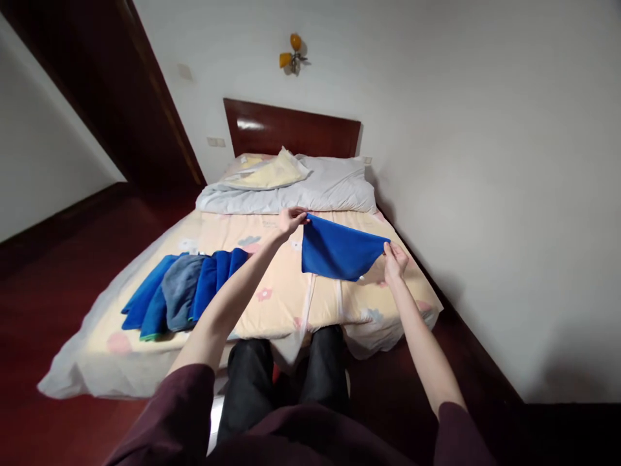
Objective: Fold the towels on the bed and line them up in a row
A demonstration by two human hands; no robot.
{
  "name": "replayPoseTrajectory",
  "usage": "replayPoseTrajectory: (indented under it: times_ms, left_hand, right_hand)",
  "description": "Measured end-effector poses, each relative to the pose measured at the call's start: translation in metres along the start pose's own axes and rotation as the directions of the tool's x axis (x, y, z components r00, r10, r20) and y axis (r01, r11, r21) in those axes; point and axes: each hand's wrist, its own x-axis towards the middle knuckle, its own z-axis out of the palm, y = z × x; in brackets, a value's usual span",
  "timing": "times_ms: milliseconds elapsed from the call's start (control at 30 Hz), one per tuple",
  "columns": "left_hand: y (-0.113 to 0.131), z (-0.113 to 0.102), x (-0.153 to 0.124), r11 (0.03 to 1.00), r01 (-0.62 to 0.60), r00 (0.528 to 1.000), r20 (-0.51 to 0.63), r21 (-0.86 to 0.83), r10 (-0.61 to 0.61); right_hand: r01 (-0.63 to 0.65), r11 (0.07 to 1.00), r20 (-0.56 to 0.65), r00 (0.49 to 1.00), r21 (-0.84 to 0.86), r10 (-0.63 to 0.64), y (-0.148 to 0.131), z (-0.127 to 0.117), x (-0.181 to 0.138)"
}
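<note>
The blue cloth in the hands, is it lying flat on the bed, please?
No, the blue cloth hangs above the bed, pinched at its top corners by the left hand and right hand.

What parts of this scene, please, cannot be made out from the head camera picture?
- Blue cloth: far face hidden by its own drape; left hand and right hand cover the pinched corners.
- Pile of cloths: overlap hides the count.
- Floor by the bed: legs hide it.

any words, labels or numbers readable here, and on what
None can be read.
The blue cloth, held between the left hand and right hand, shows no print.
The bed sheet has only a flower pattern.
The folded cloths show no lettering.
</note>
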Motion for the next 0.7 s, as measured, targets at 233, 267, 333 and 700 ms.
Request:
replayPoseTrajectory:
  times_ms: [233, 267, 333, 700]
  left_hand:
    - [0.036, -0.049, -0.038, 0.989, -0.124, 0.992, 0.016, 0.087, 0.123]
    - [0.039, -0.057, -0.044, 0.984, -0.128, 0.992, 0.017, 0.125, 0.126]
    - [0.044, -0.073, -0.056, 0.971, -0.126, 0.992, 0.020, 0.204, 0.125]
    - [0.066, -0.148, -0.123, 0.942, 0.007, 1.000, -0.003, 0.334, -0.006]
  right_hand:
    - [0.056, 0.998, 0.141, 0.988, 0.022, -0.058, -0.039, 0.012, -0.003]
    - [0.051, 0.999, 0.168, 0.984, 0.014, -0.052, -0.043, 0.013, -0.006]
    - [0.028, 1.000, 0.221, 0.975, -0.003, -0.026, -0.049, 0.012, -0.013]
    - [-0.206, 0.971, 0.433, 0.869, -0.124, 0.240, -0.069, 0.019, -0.041]
